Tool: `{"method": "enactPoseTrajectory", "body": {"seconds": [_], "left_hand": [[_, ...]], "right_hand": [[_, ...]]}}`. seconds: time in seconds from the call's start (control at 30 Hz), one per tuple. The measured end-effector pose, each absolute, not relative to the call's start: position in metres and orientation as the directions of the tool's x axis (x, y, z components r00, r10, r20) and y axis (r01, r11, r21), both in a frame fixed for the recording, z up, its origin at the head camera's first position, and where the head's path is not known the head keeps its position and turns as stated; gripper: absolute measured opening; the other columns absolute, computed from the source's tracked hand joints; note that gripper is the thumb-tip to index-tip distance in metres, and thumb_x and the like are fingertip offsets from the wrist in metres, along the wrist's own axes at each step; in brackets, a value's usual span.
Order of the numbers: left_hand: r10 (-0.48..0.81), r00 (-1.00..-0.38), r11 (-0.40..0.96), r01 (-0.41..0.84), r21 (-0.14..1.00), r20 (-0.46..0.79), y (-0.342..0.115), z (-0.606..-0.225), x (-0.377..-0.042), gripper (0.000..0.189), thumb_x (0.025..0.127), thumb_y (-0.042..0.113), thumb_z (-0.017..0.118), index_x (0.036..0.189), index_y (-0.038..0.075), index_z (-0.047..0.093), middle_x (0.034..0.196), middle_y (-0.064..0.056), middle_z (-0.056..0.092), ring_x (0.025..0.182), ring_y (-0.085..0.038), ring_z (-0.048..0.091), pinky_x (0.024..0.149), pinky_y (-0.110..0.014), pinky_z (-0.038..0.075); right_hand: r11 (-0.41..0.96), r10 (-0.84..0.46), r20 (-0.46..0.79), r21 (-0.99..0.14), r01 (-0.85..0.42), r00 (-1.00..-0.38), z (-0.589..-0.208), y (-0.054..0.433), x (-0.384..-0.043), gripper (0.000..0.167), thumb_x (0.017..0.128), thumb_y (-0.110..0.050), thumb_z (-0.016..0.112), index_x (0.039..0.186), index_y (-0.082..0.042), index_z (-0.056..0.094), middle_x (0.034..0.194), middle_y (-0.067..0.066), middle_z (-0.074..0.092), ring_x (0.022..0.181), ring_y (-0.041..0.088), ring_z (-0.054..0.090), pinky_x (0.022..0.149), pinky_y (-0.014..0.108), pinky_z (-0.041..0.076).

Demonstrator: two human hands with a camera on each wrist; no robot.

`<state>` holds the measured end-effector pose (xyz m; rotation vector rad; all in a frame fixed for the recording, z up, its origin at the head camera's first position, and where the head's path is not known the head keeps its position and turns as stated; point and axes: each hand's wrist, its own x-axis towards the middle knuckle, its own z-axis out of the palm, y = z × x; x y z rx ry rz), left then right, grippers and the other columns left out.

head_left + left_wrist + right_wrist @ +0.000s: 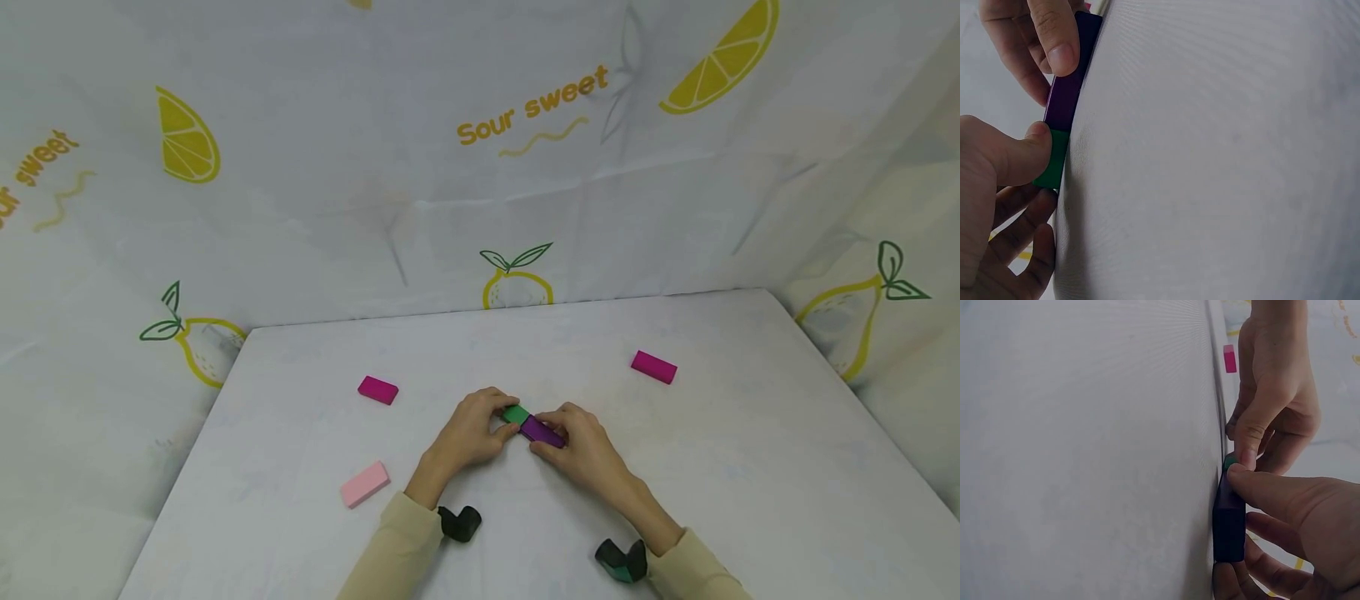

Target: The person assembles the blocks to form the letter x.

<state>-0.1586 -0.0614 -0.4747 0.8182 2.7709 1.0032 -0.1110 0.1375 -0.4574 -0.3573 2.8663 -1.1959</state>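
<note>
Near the middle of the white table, my left hand pinches a green block between thumb and fingers. From the other side, my right hand holds a purple block, its thumb and fingers on the long sides. The two blocks lie in line on the tabletop, end against end. In the left wrist view the green block meets the purple block with no visible gap. Fingers cover part of both blocks. In the right wrist view the purple block's end face shows, and the green one is mostly hidden.
A magenta block lies at the back left and another magenta block at the back right. A pink block lies left of my left forearm. White lemon-printed cloth hangs behind the table.
</note>
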Motion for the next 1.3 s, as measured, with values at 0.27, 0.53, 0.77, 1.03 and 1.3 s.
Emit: {"method": "enactPoseTrajectory", "body": {"seconds": [0.27, 0.53, 0.77, 1.03, 1.3], "left_hand": [[0.51, -0.856, 0.642, 0.447, 0.623, 0.088, -0.062, -0.474, -0.158, 0.035, 0.094, 0.016, 0.073, 0.127, 0.005, 0.07, 0.116, -0.004, 0.073, 0.102, -0.013, 0.067, 0.093, -0.03, 0.054], [0.509, -0.857, 0.642, 0.44, 0.628, 0.081, -0.062, -0.474, -0.157, 0.035, 0.094, 0.016, 0.073, 0.127, 0.005, 0.07, 0.117, -0.005, 0.073, 0.104, -0.014, 0.067, 0.094, -0.031, 0.054], [0.513, -0.855, 0.649, 0.445, 0.617, 0.078, -0.062, -0.473, -0.157, 0.035, 0.094, 0.017, 0.073, 0.128, 0.005, 0.07, 0.117, -0.005, 0.073, 0.104, -0.015, 0.067, 0.095, -0.032, 0.054], [0.516, -0.854, 0.653, 0.448, 0.611, 0.074, -0.062, -0.473, -0.158, 0.035, 0.095, 0.018, 0.072, 0.128, 0.005, 0.07, 0.118, -0.004, 0.072, 0.104, -0.014, 0.066, 0.095, -0.032, 0.054], [0.515, -0.854, 0.647, 0.447, 0.617, 0.08, -0.062, -0.473, -0.158, 0.035, 0.095, 0.018, 0.072, 0.128, 0.005, 0.07, 0.118, -0.005, 0.072, 0.105, -0.015, 0.067, 0.096, -0.033, 0.054]], "right_hand": [[0.679, -0.241, 0.076, -0.699, -0.224, -0.968, -0.458, 0.139, -0.112, 0.033, 0.083, -0.012, 0.085, 0.112, 0.0, 0.076, 0.086, 0.004, 0.064, 0.074, 0.01, 0.048, 0.062, 0.02, 0.038], [0.671, -0.259, 0.072, -0.703, -0.233, -0.963, -0.46, 0.14, -0.114, 0.021, 0.091, -0.007, 0.074, 0.112, 0.0, 0.076, 0.084, 0.002, 0.063, 0.073, 0.01, 0.048, 0.062, 0.019, 0.04], [0.67, -0.269, 0.083, -0.7, -0.249, -0.959, -0.459, 0.141, -0.117, 0.019, 0.093, -0.003, 0.071, 0.111, 0.0, 0.076, 0.084, 0.003, 0.065, 0.073, 0.008, 0.052, 0.064, 0.019, 0.044], [0.666, -0.269, 0.094, -0.7, -0.256, -0.958, -0.46, 0.14, -0.119, 0.019, 0.094, -0.004, 0.069, 0.112, -0.001, 0.075, 0.08, 0.002, 0.063, 0.067, 0.006, 0.048, 0.059, 0.019, 0.041], [0.676, -0.299, 0.074, -0.687, -0.265, -0.951, -0.458, 0.139, -0.121, 0.03, 0.094, 0.0, 0.068, 0.124, -0.003, 0.072, 0.085, 0.003, 0.064, 0.07, 0.008, 0.048, 0.062, 0.019, 0.041]]}}
